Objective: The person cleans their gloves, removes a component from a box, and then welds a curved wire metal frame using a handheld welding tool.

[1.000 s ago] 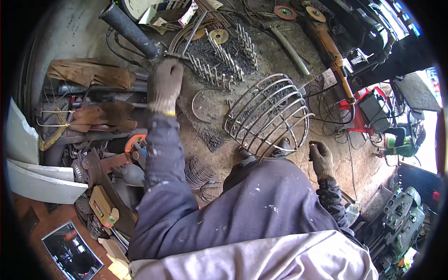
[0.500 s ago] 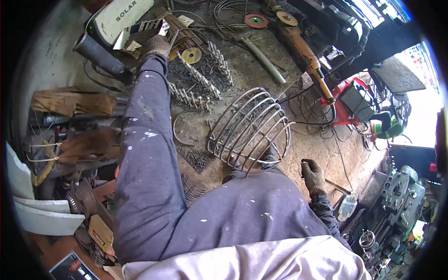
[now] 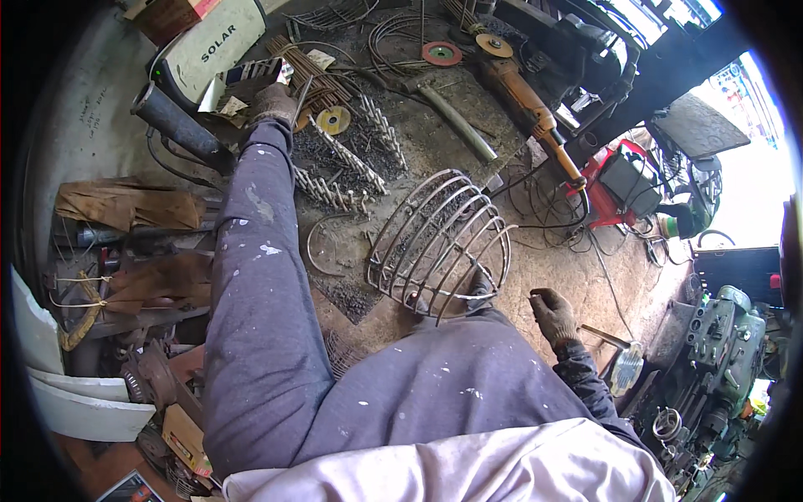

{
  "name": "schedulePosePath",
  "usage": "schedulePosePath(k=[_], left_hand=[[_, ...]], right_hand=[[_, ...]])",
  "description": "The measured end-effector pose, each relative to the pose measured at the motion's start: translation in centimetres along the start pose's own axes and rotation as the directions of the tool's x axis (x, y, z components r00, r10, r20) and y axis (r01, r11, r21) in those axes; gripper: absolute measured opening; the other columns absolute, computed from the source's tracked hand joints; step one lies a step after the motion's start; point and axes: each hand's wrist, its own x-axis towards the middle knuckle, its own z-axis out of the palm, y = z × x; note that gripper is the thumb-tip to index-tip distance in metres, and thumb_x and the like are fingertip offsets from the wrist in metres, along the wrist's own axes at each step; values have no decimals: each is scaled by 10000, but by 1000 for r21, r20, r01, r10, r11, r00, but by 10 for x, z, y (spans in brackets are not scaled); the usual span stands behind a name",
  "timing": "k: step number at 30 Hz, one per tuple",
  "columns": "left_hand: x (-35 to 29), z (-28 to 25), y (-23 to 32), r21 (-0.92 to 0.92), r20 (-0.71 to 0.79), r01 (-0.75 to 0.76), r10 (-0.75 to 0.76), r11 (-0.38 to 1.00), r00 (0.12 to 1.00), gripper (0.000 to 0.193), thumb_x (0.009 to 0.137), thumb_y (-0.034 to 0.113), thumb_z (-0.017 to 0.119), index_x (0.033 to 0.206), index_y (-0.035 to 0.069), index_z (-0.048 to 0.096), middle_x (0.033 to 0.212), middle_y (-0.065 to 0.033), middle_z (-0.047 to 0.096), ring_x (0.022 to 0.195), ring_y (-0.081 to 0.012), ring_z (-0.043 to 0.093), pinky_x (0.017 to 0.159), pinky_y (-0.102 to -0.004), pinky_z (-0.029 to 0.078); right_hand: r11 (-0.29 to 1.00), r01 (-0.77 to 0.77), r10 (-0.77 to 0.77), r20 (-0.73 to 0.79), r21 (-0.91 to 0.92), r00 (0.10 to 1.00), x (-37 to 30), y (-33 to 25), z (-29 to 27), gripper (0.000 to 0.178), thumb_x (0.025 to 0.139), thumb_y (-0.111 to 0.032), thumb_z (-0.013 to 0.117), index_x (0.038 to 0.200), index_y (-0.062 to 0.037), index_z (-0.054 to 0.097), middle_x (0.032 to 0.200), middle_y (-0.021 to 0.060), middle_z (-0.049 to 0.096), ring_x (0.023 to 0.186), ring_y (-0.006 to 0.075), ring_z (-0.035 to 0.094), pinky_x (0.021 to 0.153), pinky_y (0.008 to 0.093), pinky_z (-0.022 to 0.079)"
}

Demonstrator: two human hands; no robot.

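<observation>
My left hand [image 3: 273,104], in a dark work glove, reaches forward to an opened small box [image 3: 242,82] at the upper left. Its fingertips are hard to make out against the box. A thin metal rod [image 3: 303,99] slants up right beside that hand; whether I grip it cannot be seen. My right hand [image 3: 555,318], also gloved, hovers over the ground right of my lap, fingers loosely bent and apart, with nothing visible in it. Between my feet stands a curved cage of welded metal bars [image 3: 443,243], touched by neither hand. A hammer [image 3: 606,336] lies near my right hand.
Rows of short metal studs [image 3: 351,159], a yellow disc [image 3: 334,120] and a metal pipe [image 3: 456,121] lie ahead. An angle grinder [image 3: 527,100] rests at upper right, its cable trailing. A green machine [image 3: 719,343] stands right; a dark tube [image 3: 180,125] leans left.
The whole scene sits slightly lower and further left in view, as my head has tilted. My hands, the cage and the box keep about the same places relative to each other.
</observation>
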Motion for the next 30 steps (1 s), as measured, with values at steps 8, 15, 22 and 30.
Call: schedulePosePath(k=[8,15,22,30], left_hand=[[18,10,2,7,-58,-45,45,999,997,340,856,216,682,1174,96,697,1242,-206,649,1218,-362,592,1033,-442,477],[23,4,0,-197,-276,-264,205,944,939,374,859,239,577,1164,34,650,1168,-252,658,1122,-432,611,961,-451,489],[-14,-131,-13,121,-582,-423,409,898,703,392,954,413,567,1155,86,645,965,-198,689,893,-351,669,819,-443,508],[-277,-195,1,-642,-579,-487,41,592,814,354,950,378,659,1081,51,684,903,-5,624,769,-101,577,653,-255,435]], right_hand=[[998,-4,6,25,-63,1000,-19,1,-2,293,942,-239,657,1102,4,694,979,124,743,912,169,680,817,316,524],[999,-29,31,66,-32,997,-10,4,-4,330,948,-244,654,1150,17,669,1030,142,732,965,187,676,864,308,517],[995,88,-90,58,35,994,7,10,-1,257,960,-206,645,1124,-12,681,888,45,700,822,117,635,754,273,514],[826,346,-390,7,446,921,27,-75,-16,321,1031,-268,545,1150,10,654,737,-20,574,656,70,519,610,232,447]])
